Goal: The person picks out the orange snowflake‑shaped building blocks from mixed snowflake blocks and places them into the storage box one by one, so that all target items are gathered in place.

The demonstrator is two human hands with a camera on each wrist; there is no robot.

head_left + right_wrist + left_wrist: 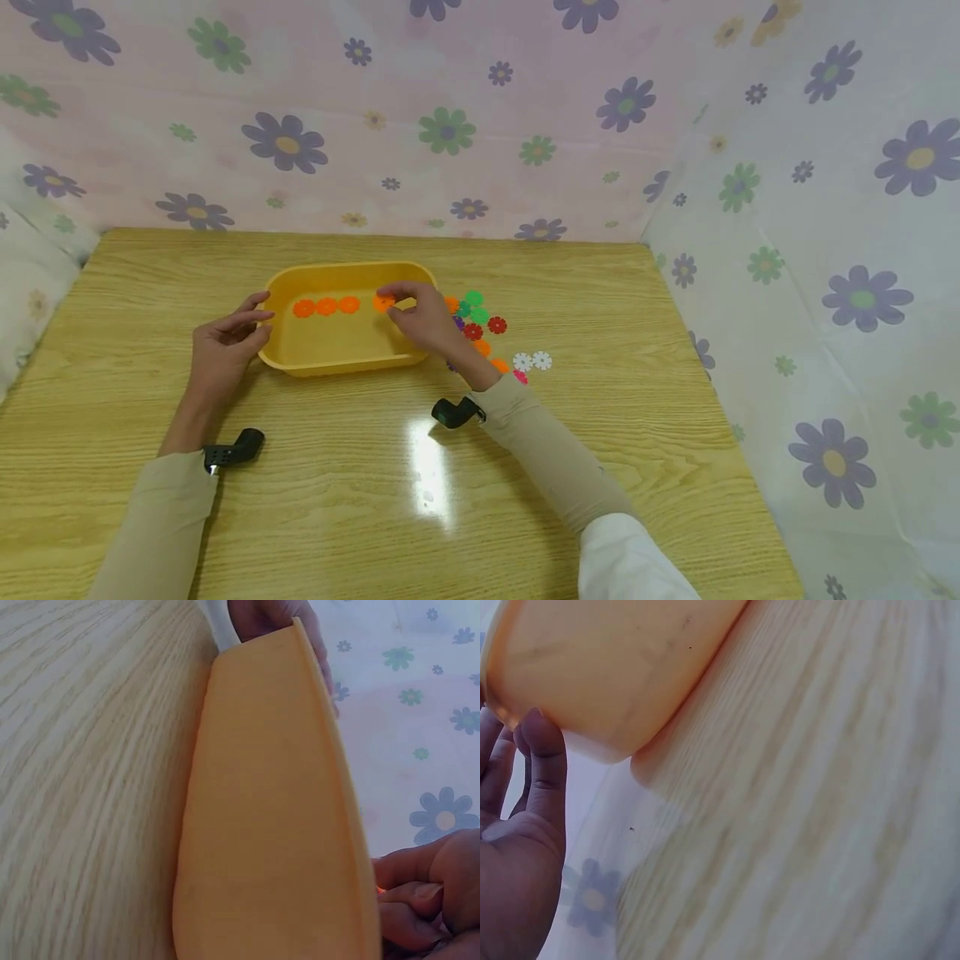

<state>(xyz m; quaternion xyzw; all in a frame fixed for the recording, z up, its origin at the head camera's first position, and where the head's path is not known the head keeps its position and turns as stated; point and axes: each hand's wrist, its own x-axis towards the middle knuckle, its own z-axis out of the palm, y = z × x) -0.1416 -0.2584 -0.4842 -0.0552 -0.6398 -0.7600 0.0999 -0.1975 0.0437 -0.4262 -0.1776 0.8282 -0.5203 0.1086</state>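
Observation:
In the head view, a yellow tray (352, 364) lies on the wooden table with a row of 3 orange notched discs (326, 307) on its floor. My right hand (426, 321) reaches over the tray's right end and pinches another orange notched disc (384, 302) between thumb and fingertips. At the opposite end my left hand (225, 346) holds the tray's rim, its thumb and fingertips bent about the edge. The right wrist view catches the right fingers (420, 892) just past the tray's wall (270, 787), with only a sliver of orange showing between them.
Right of the tray lies a loose scatter of notched discs: green (479, 316), red (497, 325), orange, purple, pink and white (542, 360). Some sit partly under the right forearm. Flowered cloth (450, 183) borders the table (337, 483) behind and at the sides.

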